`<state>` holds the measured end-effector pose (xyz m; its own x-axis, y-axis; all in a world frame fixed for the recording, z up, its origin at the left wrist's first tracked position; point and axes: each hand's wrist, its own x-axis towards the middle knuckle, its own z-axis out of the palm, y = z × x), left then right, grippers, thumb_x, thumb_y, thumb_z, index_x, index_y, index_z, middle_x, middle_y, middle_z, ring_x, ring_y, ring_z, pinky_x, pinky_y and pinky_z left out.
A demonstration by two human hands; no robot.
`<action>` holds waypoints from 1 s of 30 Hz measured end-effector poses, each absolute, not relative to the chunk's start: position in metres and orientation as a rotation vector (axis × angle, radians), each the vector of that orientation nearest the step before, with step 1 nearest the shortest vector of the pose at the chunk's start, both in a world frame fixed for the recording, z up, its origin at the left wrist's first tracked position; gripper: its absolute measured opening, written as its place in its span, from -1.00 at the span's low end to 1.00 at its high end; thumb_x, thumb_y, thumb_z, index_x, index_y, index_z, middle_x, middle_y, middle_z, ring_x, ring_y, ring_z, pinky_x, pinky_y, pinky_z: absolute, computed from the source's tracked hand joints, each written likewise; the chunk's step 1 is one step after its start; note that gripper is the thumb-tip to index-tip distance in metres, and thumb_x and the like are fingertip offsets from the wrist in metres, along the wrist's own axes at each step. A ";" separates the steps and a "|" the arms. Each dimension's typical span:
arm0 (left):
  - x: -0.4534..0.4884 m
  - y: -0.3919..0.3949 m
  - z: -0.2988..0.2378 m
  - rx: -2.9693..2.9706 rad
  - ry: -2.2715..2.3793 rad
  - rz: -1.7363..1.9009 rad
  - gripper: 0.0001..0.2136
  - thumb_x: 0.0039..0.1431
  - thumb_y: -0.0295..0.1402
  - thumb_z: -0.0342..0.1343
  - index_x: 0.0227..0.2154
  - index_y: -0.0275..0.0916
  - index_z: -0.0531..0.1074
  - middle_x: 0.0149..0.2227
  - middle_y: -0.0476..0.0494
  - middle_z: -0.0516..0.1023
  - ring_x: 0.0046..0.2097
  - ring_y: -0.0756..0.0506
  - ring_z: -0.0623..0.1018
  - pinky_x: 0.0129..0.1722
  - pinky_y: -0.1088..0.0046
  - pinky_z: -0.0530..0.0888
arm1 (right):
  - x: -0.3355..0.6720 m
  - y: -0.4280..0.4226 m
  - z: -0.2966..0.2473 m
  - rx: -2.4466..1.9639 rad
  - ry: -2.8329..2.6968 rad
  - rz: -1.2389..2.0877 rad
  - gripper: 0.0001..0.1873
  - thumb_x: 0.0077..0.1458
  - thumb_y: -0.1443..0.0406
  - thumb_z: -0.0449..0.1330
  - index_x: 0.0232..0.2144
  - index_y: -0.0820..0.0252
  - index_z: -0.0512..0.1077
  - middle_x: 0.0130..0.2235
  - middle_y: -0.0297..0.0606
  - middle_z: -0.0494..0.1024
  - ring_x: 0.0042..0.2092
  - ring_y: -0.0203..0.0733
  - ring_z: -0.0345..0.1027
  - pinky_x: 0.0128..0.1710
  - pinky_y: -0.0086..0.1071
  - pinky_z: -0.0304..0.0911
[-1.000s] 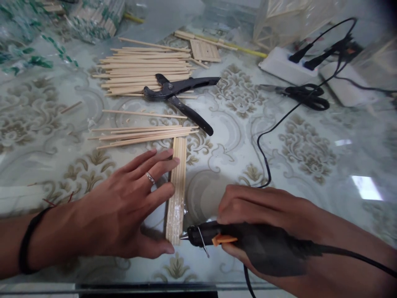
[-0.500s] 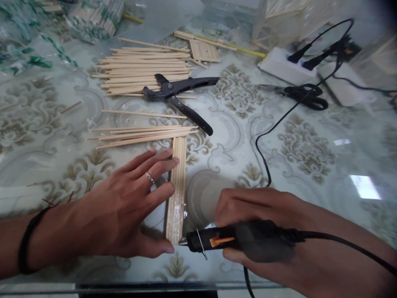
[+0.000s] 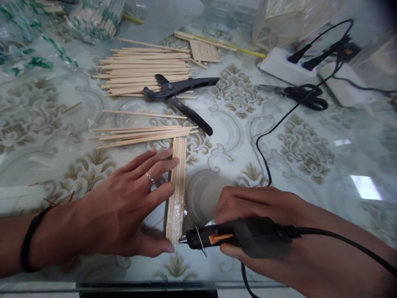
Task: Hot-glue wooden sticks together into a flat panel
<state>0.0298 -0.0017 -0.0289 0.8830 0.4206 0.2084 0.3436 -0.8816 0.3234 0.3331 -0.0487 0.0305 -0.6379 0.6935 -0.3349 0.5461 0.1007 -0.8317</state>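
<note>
A narrow strip of wooden sticks laid side by side (image 3: 178,178) lies lengthwise in front of me, its near half shiny. My left hand (image 3: 127,203) rests along its left side, fingers spread, fingertips touching the strip and the thumb at its near end. In my right hand (image 3: 263,203) is a black hot glue gun (image 3: 238,238) with an orange trigger, held on its side. Its metal nozzle points left and meets the strip's near right corner. The fingers of my right hand are partly hidden behind the gun.
Loose sticks (image 3: 145,135) lie beyond the strip, and a larger pile (image 3: 145,68) sits behind black cutting pliers (image 3: 186,109). Scissors (image 3: 305,96) and a white power strip (image 3: 282,68) are at the right. A black cord (image 3: 259,145) crosses the patterned tabletop (image 3: 310,161). Bagged sticks (image 3: 96,18) stand far left.
The glue gun has tilted and shifted very slightly up and left, its nozzle still at the strip's near end. My left hand has stayed almost in place.
</note>
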 end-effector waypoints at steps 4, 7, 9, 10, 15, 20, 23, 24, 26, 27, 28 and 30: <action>0.030 -0.001 -0.028 2.786 0.576 0.378 -0.33 0.19 0.24 0.33 0.03 -0.30 0.46 0.40 -0.54 0.42 0.54 -0.50 0.33 0.60 -0.12 0.22 | 0.334 -0.049 0.029 -1.254 -2.242 1.539 -0.81 0.20 0.46 0.32 -0.31 0.08 0.43 -0.33 -0.43 0.50 -0.36 -0.28 0.40 -0.41 -0.41 0.27; 0.031 0.000 -0.027 2.793 0.567 0.373 -0.35 0.19 0.22 0.34 0.00 -0.30 0.47 0.39 -0.56 0.44 0.52 -0.52 0.35 0.58 -0.14 0.26 | 0.334 -0.049 0.028 -1.239 -2.258 1.501 -0.81 0.21 0.47 0.30 -0.31 0.08 0.43 -0.34 -0.44 0.50 -0.36 -0.30 0.41 -0.38 -0.41 0.28; 0.032 0.000 -0.026 2.790 0.568 0.368 -0.37 0.19 0.20 0.35 0.00 -0.29 0.47 0.39 -0.55 0.45 0.52 -0.52 0.36 0.58 -0.14 0.26 | 0.335 -0.050 0.028 -1.256 -2.231 1.508 -0.82 0.21 0.45 0.31 -0.32 0.08 0.42 -0.35 -0.46 0.49 -0.38 -0.32 0.41 -0.38 -0.42 0.29; 0.032 0.000 -0.026 2.785 0.570 0.368 -0.37 0.19 0.20 0.35 0.00 -0.28 0.47 0.39 -0.55 0.45 0.53 -0.51 0.35 0.58 -0.15 0.26 | 0.335 -0.051 0.028 -1.265 -2.218 1.510 -0.82 0.21 0.44 0.30 -0.33 0.08 0.41 -0.35 -0.47 0.49 -0.38 -0.33 0.41 -0.38 -0.43 0.29; 0.032 0.000 -0.025 2.775 0.576 0.365 -0.40 0.21 0.17 0.34 0.00 -0.29 0.47 0.41 -0.54 0.43 0.53 -0.51 0.34 0.59 -0.15 0.25 | 0.335 -0.051 0.029 -1.261 -2.249 1.465 -0.83 0.23 0.47 0.25 -0.31 0.08 0.43 -0.33 -0.48 0.52 -0.36 -0.35 0.43 -0.34 -0.45 0.31; 0.033 0.001 -0.023 2.790 0.549 0.373 -0.40 0.19 0.16 0.37 -0.03 -0.30 0.46 0.37 -0.59 0.46 0.49 -0.55 0.39 0.55 -0.18 0.30 | 0.334 -0.051 0.029 -1.253 -2.265 1.440 -0.84 0.26 0.45 0.26 -0.30 0.07 0.45 -0.33 -0.48 0.53 -0.36 -0.35 0.44 -0.33 -0.44 0.33; 0.033 0.000 -0.024 2.802 0.550 0.378 -0.37 0.19 0.18 0.36 -0.01 -0.31 0.45 0.37 -0.59 0.45 0.50 -0.55 0.39 0.54 -0.19 0.30 | 0.337 -0.053 0.024 -1.235 -2.224 1.410 -0.83 0.26 0.42 0.32 -0.27 0.02 0.47 -0.32 -0.53 0.53 -0.36 -0.36 0.44 -0.33 -0.45 0.33; 0.033 0.000 -0.025 2.803 0.555 0.376 -0.37 0.20 0.19 0.35 -0.01 -0.30 0.44 0.37 -0.58 0.45 0.51 -0.54 0.38 0.55 -0.18 0.28 | 0.338 -0.054 0.022 -1.227 -2.207 1.413 -0.82 0.26 0.41 0.34 -0.27 0.01 0.47 -0.33 -0.55 0.53 -0.36 -0.36 0.44 -0.33 -0.44 0.33; 0.032 0.000 -0.026 2.801 0.572 0.369 -0.37 0.21 0.20 0.34 0.00 -0.28 0.43 0.39 -0.54 0.44 0.53 -0.50 0.35 0.58 -0.11 0.23 | 0.340 -0.056 0.020 -1.227 -2.180 1.427 -0.80 0.26 0.40 0.36 -0.28 -0.01 0.46 -0.33 -0.56 0.52 -0.37 -0.36 0.44 -0.34 -0.43 0.33; 0.032 -0.001 -0.027 2.800 0.585 0.371 -0.38 0.21 0.20 0.33 0.00 -0.26 0.43 0.40 -0.51 0.43 0.54 -0.48 0.33 0.60 -0.08 0.20 | 0.341 -0.056 0.020 -1.234 -2.170 1.440 -0.80 0.26 0.41 0.36 -0.28 -0.01 0.45 -0.33 -0.56 0.51 -0.37 -0.36 0.44 -0.34 -0.43 0.34; 0.032 -0.001 -0.027 2.801 0.593 0.371 -0.38 0.21 0.20 0.33 0.01 -0.25 0.42 0.41 -0.49 0.42 0.55 -0.47 0.32 0.61 -0.05 0.17 | 0.341 -0.057 0.020 -1.236 -2.159 1.453 -0.79 0.25 0.42 0.35 -0.28 -0.01 0.45 -0.33 -0.57 0.51 -0.38 -0.36 0.44 -0.33 -0.43 0.34; 0.032 -0.001 -0.028 2.807 0.590 0.369 -0.39 0.21 0.19 0.33 0.01 -0.25 0.42 0.41 -0.48 0.42 0.55 -0.46 0.31 0.62 -0.04 0.16 | 0.342 -0.057 0.022 -1.237 -2.151 1.448 -0.78 0.24 0.44 0.35 -0.27 -0.02 0.45 -0.32 -0.57 0.51 -0.38 -0.37 0.44 -0.33 -0.44 0.34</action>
<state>0.0316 -0.0006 -0.0279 0.8860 0.4216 0.1931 0.3587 -0.8870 0.2909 0.3415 -0.0569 0.0215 -0.6003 0.7667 -0.2275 0.4993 0.1372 -0.8555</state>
